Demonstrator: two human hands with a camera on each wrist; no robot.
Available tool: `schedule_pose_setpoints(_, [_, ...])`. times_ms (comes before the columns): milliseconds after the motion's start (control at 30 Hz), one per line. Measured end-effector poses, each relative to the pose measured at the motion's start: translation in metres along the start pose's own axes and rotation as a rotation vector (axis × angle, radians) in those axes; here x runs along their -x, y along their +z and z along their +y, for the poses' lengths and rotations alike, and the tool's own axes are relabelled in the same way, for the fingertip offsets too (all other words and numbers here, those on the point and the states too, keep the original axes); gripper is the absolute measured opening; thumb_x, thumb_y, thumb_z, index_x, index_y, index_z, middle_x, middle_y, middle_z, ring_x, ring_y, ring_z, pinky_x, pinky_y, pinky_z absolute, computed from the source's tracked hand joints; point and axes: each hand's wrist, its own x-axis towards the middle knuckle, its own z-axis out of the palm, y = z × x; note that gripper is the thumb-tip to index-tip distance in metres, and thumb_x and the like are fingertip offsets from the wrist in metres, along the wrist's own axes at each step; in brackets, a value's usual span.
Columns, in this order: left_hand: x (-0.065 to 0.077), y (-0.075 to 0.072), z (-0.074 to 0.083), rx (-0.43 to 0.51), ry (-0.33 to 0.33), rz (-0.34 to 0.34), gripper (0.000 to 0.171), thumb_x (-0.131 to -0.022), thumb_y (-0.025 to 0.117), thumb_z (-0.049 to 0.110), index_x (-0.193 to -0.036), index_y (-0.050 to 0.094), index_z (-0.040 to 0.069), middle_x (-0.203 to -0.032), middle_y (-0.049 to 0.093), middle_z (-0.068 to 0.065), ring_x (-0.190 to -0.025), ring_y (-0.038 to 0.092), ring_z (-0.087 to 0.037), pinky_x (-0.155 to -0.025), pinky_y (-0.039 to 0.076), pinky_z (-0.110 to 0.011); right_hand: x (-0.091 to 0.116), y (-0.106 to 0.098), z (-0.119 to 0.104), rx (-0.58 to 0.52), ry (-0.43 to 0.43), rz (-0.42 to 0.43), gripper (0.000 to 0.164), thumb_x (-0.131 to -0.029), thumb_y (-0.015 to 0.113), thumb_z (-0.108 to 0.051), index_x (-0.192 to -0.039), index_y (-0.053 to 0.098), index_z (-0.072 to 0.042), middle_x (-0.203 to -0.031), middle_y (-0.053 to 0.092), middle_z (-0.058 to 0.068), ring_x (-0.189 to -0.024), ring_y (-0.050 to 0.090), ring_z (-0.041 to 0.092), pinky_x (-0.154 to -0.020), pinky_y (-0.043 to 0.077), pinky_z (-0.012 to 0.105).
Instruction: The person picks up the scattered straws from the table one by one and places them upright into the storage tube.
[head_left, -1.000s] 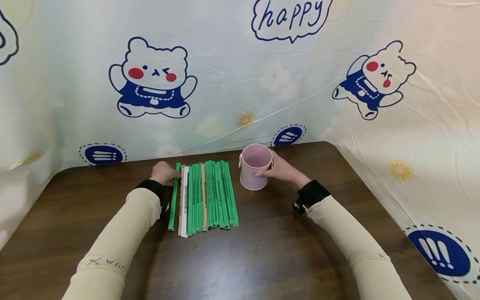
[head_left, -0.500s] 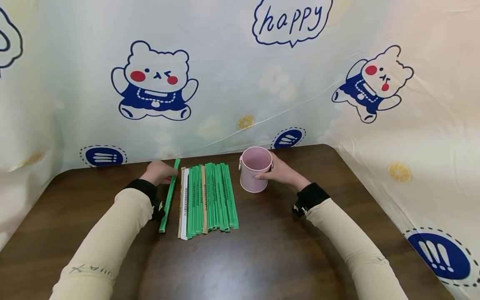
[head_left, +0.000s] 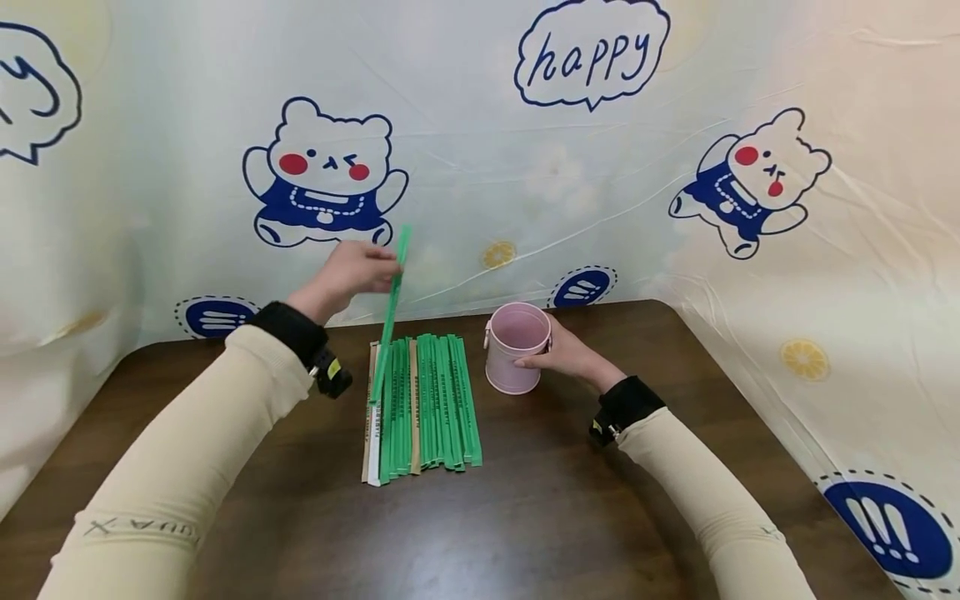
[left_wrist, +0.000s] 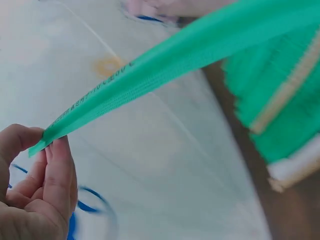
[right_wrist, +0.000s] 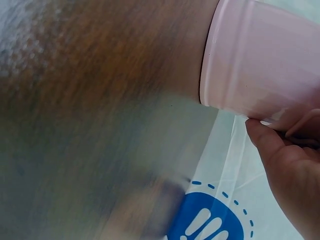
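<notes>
My left hand (head_left: pixel 351 272) is raised above the back of the table, pinching a long green wrapped straw (head_left: pixel 389 329) near its upper end. The straw slants down to the right of the wrist, its lower end over the left side of a row of wrapped straws (head_left: pixel 450 408). In the left wrist view, thumb and fingertips grip one end of the green straw (left_wrist: pixel 150 75), which bears printed text. My right hand (head_left: pixel 566 354) holds a small pink bucket (head_left: pixel 501 367) upright on the table by its right side. Its thumb shows on the bucket's front; the other fingers are hidden behind.
Mostly green straws make up the row, with a white one (head_left: pixel 375 454) and brown ones (head_left: pixel 415 417) among them. The brown table (head_left: pixel 480 542) ends at a printed cloth backdrop (head_left: pixel 450 150) behind and on both sides.
My left hand has slid the green straw leftward from the row, then lifted it up and to the right. The right hand stays on the bucket, which has not moved on the table.
</notes>
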Motion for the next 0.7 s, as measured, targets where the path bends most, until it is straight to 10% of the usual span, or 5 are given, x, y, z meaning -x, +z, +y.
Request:
schedule_pose_setpoints(367, [-0.014, 0.035, 0.087, 0.149, 0.241, 0.115, 0.034, -0.104, 0.059, 0.013, -0.135, 0.063, -0.001, -0.117, 0.067, -0.013, -0.11, 0.067, -0.022, -0.104, 0.058, -0.039, 0.002, 0.001, -0.001, -0.018, 0.022, 0.006, 0.085, -0.086, 0.08, -0.01, -0.155, 0.031, -0.014, -0.152, 0.049, 0.015, -0.137, 0.048, 0.035, -0.121, 0.037, 0.059])
schedule_pose_setpoints(700, [-0.026, 0.097, 0.1, 0.427, 0.399, 0.139, 0.03, -0.101, 0.061, 0.007, -0.129, 0.064, -0.005, -0.108, 0.067, -0.011, -0.097, 0.064, -0.013, -0.096, 0.061, -0.033, 0.002, -0.001, 0.001, -0.01, 0.001, -0.01, 0.087, -0.086, 0.081, -0.012, -0.156, 0.029, -0.013, -0.15, 0.049, 0.016, -0.138, 0.049, 0.034, -0.12, 0.039, 0.058])
